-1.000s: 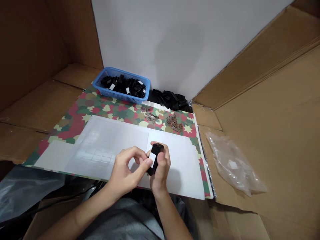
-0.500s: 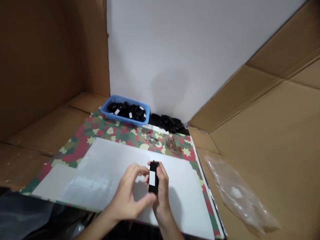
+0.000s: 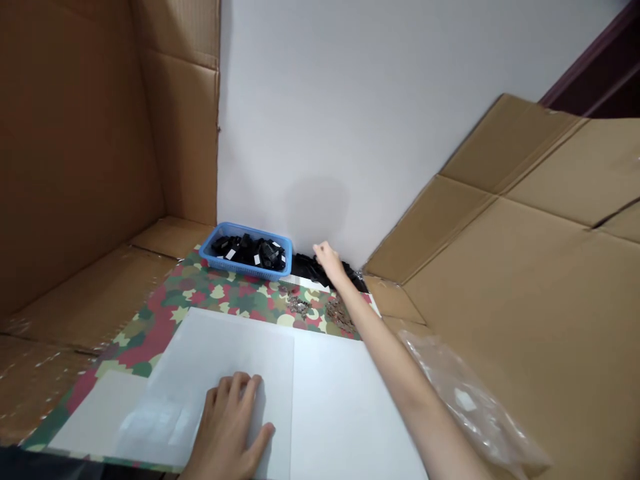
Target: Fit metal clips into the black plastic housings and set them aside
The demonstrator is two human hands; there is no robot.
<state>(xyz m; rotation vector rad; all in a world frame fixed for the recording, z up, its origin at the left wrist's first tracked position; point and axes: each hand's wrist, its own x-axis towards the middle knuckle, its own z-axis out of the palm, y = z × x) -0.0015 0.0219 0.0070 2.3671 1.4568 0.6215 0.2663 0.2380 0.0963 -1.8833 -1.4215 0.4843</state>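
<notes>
My left hand (image 3: 233, 427) rests on the clear-covered white sheet (image 3: 240, 343), its fingers spread and slightly bent, with nothing in it. My right arm stretches far forward, and my right hand (image 3: 327, 259) is over the heap of flat black pieces (image 3: 309, 268) by the wall. Its fingers are curled in, and whatever may be between them is hidden. Left of that hand stands a blue basket (image 3: 245, 270) with many black plastic parts (image 3: 245, 250), some bearing white labels.
On the camouflage-patterned cover (image 3: 165, 300) lie a small pile of silvery metal bits (image 3: 299, 306) and a pile of brownish bits (image 3: 340, 315), partly behind my forearm. Cardboard walls (image 3: 525, 267) enclose the sides. A clear plastic bag (image 3: 465, 393) lies at the right.
My hands have parted, and the black labelled part they held no longer shows in them. The right hand has reached forward to the black heap; the left has dropped onto the sheet. The view has shifted.
</notes>
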